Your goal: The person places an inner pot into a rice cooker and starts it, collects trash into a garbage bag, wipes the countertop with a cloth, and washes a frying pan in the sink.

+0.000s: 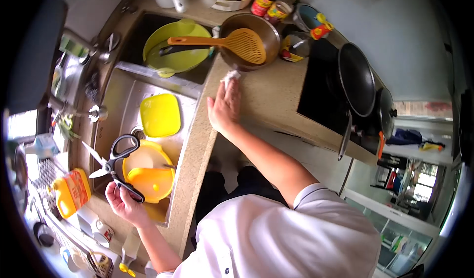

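Along the surface (264, 92) by the sink (129, 87), wiping seems to be the step in hand.
Right hand (224, 105) lies unclenched, fingertips on a white wad (230, 76) near the pot (270, 35); left hand (125, 206) grasps the scissors (108, 167) by one handle over the sink. The next stroke seems to call for steady fingertip pressure.

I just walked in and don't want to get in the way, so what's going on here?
Someone is at a kitchen counter with both hands busy. Their left hand holds black-handled scissors, blades apart, over the sink. Their right hand has its fingertips on a crumpled white wad, perhaps tissue or cloth, beside a metal bowl. An orange slotted turner lies across that bowl, and a yellow-green dish sits in the sink.
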